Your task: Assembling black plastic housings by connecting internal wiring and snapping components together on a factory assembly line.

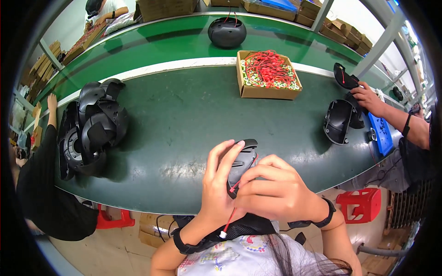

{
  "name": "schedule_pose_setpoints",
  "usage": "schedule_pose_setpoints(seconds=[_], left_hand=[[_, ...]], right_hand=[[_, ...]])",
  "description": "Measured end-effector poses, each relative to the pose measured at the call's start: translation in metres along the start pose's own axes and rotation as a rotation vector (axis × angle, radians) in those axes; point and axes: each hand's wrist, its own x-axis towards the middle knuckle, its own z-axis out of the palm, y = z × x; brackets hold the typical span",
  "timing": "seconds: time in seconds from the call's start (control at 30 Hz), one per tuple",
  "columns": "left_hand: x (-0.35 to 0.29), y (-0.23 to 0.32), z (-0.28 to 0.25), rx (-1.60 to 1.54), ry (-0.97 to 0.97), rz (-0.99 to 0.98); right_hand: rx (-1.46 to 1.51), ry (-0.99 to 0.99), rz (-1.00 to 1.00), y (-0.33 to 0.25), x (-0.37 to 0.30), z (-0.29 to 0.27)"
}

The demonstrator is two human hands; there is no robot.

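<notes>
Near the table's front edge, my left hand grips a black plastic housing, with its fingers along the far end. My right hand is closed over the near part of that housing, its fingertips pinching a thin red wire. The wire runs down from between my hands and ends in a small white plug hanging in front of my body. A small red connector shows against the housing beside my right fingertips. My right fingers hide the housing's near end.
Black shells are piled at the left of the green table. Farther back stands a cardboard box of red-wired parts. A round black unit sits on the green belt. At right, a co-worker's hand touches black shells near a blue tray.
</notes>
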Motion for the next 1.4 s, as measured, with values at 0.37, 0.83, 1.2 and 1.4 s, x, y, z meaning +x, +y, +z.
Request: schedule_pose_setpoints(seconds=[0.37,0.83,1.2,1.4], left_hand=[[-0.006,-0.006,0.012,-0.125,0.146,0.038],[0.008,0.018,-0.007,0.157,-0.152,0.087],[0.011,0.012,-0.01,0.096,-0.117,0.101],[0.001,0.008,-0.022,0.061,-0.058,0.062]], right_hand=[[-0.035,0.125,0.285,0.032,-0.014,-0.001],[0.062,0.296,0.079,0.036,-0.021,0.009],[1.098,0.252,0.644,0.068,-0.043,0.029],[1.134,0.251,0.626,0.063,-0.029,0.041]])
